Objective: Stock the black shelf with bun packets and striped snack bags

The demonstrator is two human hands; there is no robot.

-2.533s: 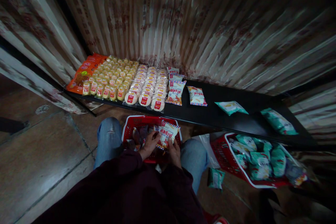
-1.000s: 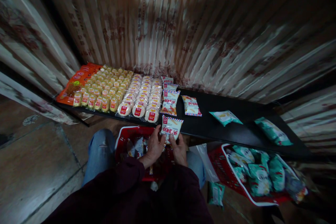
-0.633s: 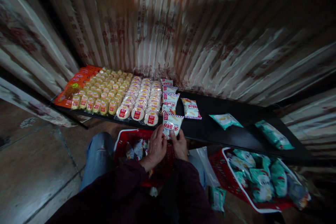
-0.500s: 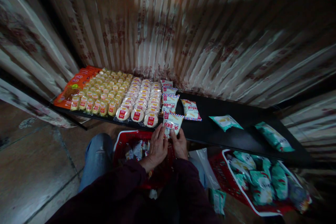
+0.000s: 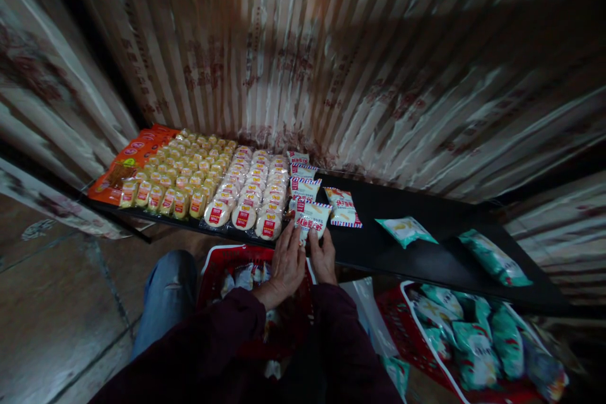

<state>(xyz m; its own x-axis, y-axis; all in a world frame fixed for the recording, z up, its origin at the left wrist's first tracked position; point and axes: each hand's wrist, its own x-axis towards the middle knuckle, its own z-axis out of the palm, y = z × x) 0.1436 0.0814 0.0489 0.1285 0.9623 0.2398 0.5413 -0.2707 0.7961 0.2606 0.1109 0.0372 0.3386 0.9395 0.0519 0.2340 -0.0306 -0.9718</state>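
Observation:
Both hands are on a small white snack bag (image 5: 313, 217) with a red-and-blue striped edge and red lettering, at the front of a column of like bags. My left hand (image 5: 285, 263) holds its lower left side, fingers close together. My right hand (image 5: 323, 257) grips the lower right corner, thumb on the front face. Behind lies another striped snack bag (image 5: 305, 188), partly overlapped by the held one. One more striped bag (image 5: 343, 207) lies just to the right. Left of the hands are rows of round white wrapped crackers (image 5: 243, 217).
Yellow wrapped snacks (image 5: 178, 203) and an orange bag (image 5: 127, 161) fill the left of the black shelf (image 5: 369, 246). Two green bags, one nearer (image 5: 407, 230), lie rightward. Red baskets stand below, one between the knees (image 5: 222, 259), one at right (image 5: 402, 322). Striped plastic sheeting hangs behind.
The view has shifted slightly, so the shelf and baskets sit a little lower. Both hands stay on the snack bag, which now lies closer against the bag behind it.

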